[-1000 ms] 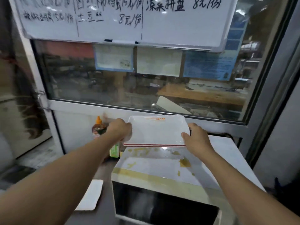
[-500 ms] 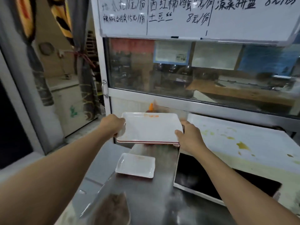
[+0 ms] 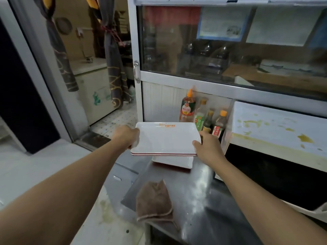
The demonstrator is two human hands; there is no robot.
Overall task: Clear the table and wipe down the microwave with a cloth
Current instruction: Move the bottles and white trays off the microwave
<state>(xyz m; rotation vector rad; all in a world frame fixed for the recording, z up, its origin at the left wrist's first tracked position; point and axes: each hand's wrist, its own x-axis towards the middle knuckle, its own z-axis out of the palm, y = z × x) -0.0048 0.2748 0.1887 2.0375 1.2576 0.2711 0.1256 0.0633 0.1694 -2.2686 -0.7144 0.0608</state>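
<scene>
A stack of white rectangular plates (image 3: 166, 138) with red rims hangs in the air above the steel table (image 3: 194, 200). My left hand (image 3: 126, 137) grips its left edge and my right hand (image 3: 207, 147) grips its right edge. Directly below the stack lies a smaller white plate (image 3: 174, 161) on the table. A folded brown cloth (image 3: 154, 202) rests on the table's near left corner. The white microwave (image 3: 276, 135) stands at the right, its top smeared with yellow stains and its dark door facing me.
Several sauce bottles (image 3: 201, 115) stand against the wall behind the plates, left of the microwave. A glass serving window (image 3: 230, 46) rises above them. At the left a doorway with a hanging curtain (image 3: 113, 68) opens onto a tiled floor.
Both hands carried the plate stack off the microwave top and leftward, then lower over the small plate on the table. My view swung left and down, bringing the cloth into sight.
</scene>
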